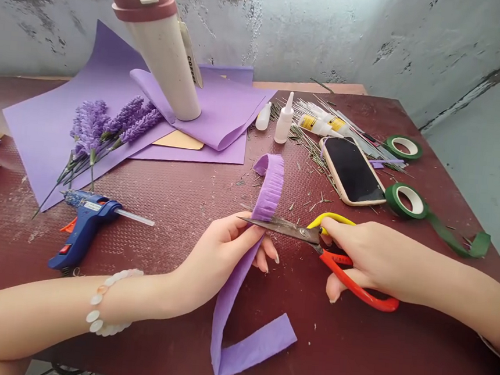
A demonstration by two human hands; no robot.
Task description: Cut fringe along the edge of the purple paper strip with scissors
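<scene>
My left hand (pixel 227 250) pinches a long purple paper strip (pixel 234 291) between thumb and fingers. The strip's upper part is cut into a fringe and curls over; its uncut lower end hangs down and folds across the table. In my right hand (pixel 357 258) is a pair of scissors (pixel 302 233) with one yellow and one red handle. Thumb and fingers pass through the handles. The scissor blades lie across the strip just above my left thumb, at the lower end of the fringe.
A blue glue gun (pixel 87 226) lies at the left, near purple paper flowers (pixel 107 122). A tall cup (pixel 165 57) stands on purple sheets (pixel 222 100). Small glue bottles (pixel 284 120), a phone (pixel 353 170), green tape rolls (pixel 406 200) and scattered wires (pixel 310 143) occupy the back right.
</scene>
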